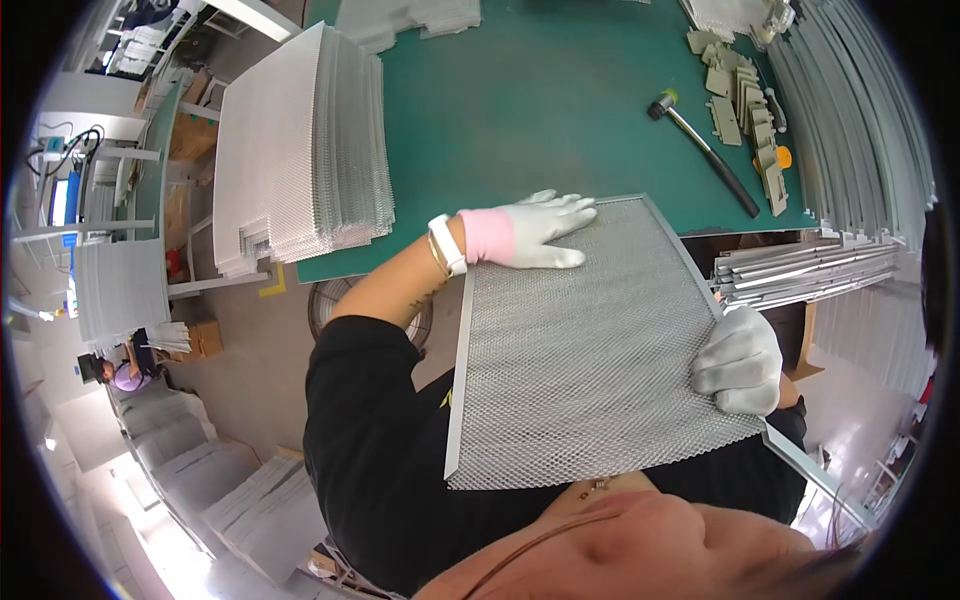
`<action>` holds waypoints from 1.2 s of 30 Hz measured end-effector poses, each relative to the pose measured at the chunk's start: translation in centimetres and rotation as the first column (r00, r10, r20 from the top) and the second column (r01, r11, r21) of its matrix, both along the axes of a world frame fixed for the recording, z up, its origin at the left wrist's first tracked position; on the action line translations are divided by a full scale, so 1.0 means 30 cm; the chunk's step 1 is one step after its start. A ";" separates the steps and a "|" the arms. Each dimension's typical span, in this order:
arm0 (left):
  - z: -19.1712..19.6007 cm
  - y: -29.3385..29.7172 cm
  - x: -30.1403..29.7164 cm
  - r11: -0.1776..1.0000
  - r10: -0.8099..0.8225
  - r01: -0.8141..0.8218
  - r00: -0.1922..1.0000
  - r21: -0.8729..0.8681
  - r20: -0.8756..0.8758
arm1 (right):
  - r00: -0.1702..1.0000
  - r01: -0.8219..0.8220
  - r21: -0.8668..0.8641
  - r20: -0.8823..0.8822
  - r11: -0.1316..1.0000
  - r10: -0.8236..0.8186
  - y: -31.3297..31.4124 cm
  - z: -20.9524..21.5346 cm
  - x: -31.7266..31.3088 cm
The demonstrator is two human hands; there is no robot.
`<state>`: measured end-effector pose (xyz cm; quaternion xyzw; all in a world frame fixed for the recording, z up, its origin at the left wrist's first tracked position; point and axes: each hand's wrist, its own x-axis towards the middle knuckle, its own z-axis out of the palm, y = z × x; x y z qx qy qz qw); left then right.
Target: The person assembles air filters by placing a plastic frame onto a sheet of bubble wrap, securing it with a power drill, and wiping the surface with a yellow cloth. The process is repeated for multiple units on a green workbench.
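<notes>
A silver metal mesh panel (590, 360) lies tilted between my body and the table's front edge. Thin metal channel borders its left and far sides, while the near side shows bare mesh. My left hand (540, 235), in a white glove with a pink cuff, rests flat on the panel's far part, fingers spread. At the right edge, my gloved right hand (740, 365) is closed around the panel's side and its metal frame strip (690, 260). Below that hand, a strip end (820, 475) juts outward past the mesh's near right corner. My right fingertips are partly hidden.
A tall stack of mesh sheets (290, 150) stands on the green table (500, 110) at left. A hammer (705, 150) and several beige plastic pieces (745, 95) lie at right. Long metal strips (860, 120) are piled beyond them, with more strips (800, 272) below the edge.
</notes>
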<state>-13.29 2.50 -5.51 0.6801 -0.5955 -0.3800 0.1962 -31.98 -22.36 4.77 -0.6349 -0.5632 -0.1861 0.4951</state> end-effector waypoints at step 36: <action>0.081 0.277 -0.121 0.839 0.363 -0.276 0.926 -0.470 0.104 | 0.996 0.075 0.242 0.018 0.967 -0.082 -0.075 -0.100 0.074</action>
